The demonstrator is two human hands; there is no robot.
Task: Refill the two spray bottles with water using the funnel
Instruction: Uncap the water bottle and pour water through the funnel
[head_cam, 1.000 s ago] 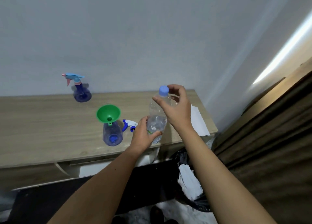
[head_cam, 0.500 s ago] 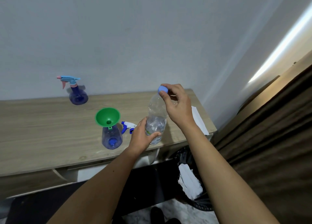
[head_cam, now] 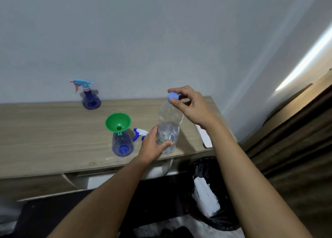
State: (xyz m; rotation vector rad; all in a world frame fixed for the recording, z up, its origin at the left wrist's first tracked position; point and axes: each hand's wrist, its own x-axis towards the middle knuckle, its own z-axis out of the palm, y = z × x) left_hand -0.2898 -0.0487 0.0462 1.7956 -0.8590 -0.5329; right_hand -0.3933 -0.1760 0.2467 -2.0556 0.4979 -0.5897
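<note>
A clear plastic water bottle (head_cam: 169,124) stands upright near the front right of the wooden table (head_cam: 45,139). My left hand (head_cam: 152,144) grips its lower body. My right hand (head_cam: 190,106) pinches its blue cap (head_cam: 173,96) at the top. To the left, a green funnel (head_cam: 118,122) sits in the neck of an open blue spray bottle (head_cam: 123,145). A loose blue-and-white spray head (head_cam: 140,132) lies between that bottle and my left hand. A second blue spray bottle (head_cam: 90,98) with its trigger head on stands by the wall.
White paper (head_cam: 204,138) lies at the table's right edge. A black bin (head_cam: 212,193) lined with a bag and holding white paper stands on the floor below that edge. A brown curtain (head_cam: 296,148) hangs at the right.
My right hand's fingers have shifted around the blue cap while my left hand keeps its hold on the bottle. The view has drifted slightly.
</note>
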